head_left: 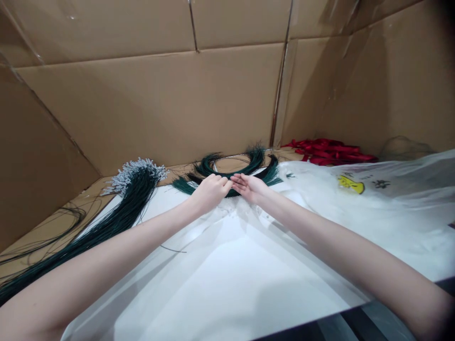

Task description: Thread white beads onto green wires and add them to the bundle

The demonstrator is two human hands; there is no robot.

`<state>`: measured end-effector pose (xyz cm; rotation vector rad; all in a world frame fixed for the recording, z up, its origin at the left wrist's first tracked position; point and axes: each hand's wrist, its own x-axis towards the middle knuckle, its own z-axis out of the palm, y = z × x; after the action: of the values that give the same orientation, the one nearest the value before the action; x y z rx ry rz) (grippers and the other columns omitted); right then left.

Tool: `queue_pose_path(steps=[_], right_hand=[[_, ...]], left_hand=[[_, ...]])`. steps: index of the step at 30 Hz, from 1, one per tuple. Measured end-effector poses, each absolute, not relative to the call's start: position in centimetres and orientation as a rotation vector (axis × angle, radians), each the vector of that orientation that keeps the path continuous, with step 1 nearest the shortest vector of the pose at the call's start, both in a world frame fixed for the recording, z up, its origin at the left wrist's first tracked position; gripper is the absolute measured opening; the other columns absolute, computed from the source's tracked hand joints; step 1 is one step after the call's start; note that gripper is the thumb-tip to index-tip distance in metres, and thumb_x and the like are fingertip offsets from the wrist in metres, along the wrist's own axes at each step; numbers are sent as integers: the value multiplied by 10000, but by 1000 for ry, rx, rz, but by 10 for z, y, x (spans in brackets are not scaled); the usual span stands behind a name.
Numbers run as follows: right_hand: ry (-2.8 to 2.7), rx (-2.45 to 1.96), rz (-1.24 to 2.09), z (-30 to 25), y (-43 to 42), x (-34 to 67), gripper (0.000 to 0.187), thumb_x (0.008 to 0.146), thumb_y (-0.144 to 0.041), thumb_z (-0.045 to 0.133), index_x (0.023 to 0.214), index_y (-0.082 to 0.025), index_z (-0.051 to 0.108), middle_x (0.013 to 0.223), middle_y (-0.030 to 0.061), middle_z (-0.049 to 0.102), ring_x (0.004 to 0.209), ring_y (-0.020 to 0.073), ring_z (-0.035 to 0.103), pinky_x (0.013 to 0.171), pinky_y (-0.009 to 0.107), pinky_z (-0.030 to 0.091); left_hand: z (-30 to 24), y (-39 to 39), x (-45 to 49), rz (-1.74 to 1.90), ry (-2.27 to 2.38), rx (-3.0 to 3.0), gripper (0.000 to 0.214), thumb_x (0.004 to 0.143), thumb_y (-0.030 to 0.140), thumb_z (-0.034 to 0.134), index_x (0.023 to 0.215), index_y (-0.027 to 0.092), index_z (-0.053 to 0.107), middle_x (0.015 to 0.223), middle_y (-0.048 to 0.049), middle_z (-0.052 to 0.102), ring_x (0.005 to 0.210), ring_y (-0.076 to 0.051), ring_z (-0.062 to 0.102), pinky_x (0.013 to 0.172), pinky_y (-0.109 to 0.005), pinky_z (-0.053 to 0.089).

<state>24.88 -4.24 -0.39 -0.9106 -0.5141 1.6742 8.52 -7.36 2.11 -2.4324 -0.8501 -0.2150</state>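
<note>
Head view shows two bare hands meeting at the near edge of some curved dark green strands (256, 163), which lie in arcs beyond them, below the cardboard wall (159, 104). The left hand (212, 192) has its fingers curled in; whether it pinches a strand I cannot tell. The right hand (249, 187) is loosely open, palm partly showing, fingers reaching toward the left one, with nothing plainly held. My judgement is that some fine two-handed fingerwork is in hand beside the arcs; any next move calls for a light touch, since strands this thin look quick to tangle. A straighter green bundle (131, 203) with pale, beaded-looking tips lies past the left forearm, and red ribbon (332, 152) is heaped at the far right. As for writing, the clear plastic (401, 177) carries a yellow patch (351, 184) and black marks, too blurred to read; no brand is legible
</note>
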Motion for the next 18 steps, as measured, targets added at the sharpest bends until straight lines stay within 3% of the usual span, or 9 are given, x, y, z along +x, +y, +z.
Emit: queue_pose_path(steps=[10, 18], right_hand=[[-437, -910, 1518, 16, -12, 272, 340, 955, -327, 582, 1250, -159, 577, 1245, 102, 601, 1048, 219, 627, 878, 426, 546], [-409, -863, 1389, 47, 5, 282, 340, 955, -327, 581, 1251, -161, 577, 1248, 103, 599, 1052, 220, 626, 881, 428, 545]], left_hand=[[42, -99, 66, -370, -959, -2470, 415, 696, -94, 371, 915, 165, 611, 859, -66, 692, 740, -188, 625, 676, -282, 443], [74, -151, 31, -678, -1013, -2668, 316, 891, 53, 362, 997, 182, 630, 942, -55, 720, 816, -165, 661, 717, -248, 474]])
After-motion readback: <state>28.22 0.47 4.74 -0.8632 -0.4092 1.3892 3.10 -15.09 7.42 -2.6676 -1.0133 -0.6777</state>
